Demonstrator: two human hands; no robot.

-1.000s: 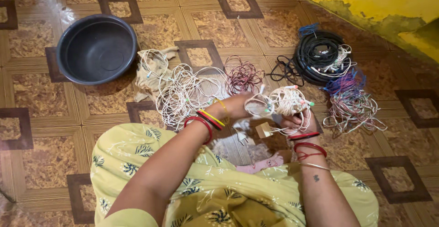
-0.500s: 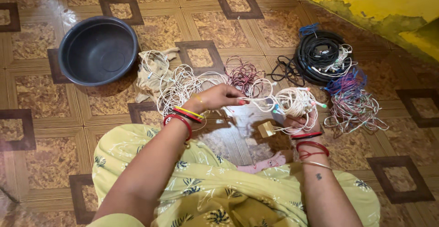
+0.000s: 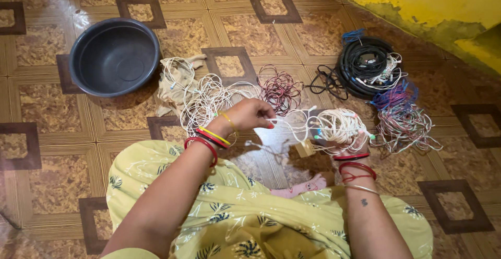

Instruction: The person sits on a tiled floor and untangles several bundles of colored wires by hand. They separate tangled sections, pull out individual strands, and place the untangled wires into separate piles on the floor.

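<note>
My right hand (image 3: 350, 143) grips a wound bundle of white wire (image 3: 338, 126) with small coloured tips. From that bundle a loose white strand (image 3: 292, 117) runs left to my left hand (image 3: 250, 114), which pinches it between thumb and fingertips. A pile of loose white wire (image 3: 206, 102) lies on the floor behind my left hand. A small tan plug piece (image 3: 304, 148) hangs below the bundle. Both wrists wear red and yellow bangles.
A dark round basin (image 3: 114, 56) sits at the far left. A dark red wire coil (image 3: 279, 88), a black cable coil (image 3: 365, 63) and a tangle of red, blue and white wires (image 3: 399, 118) lie on the patterned tile floor. A yellow wall (image 3: 433, 3) rises at the top right.
My left hand drew away from the bundle to the left, pulling a white strand out. The bundle in my right hand shifted slightly right and lower.
</note>
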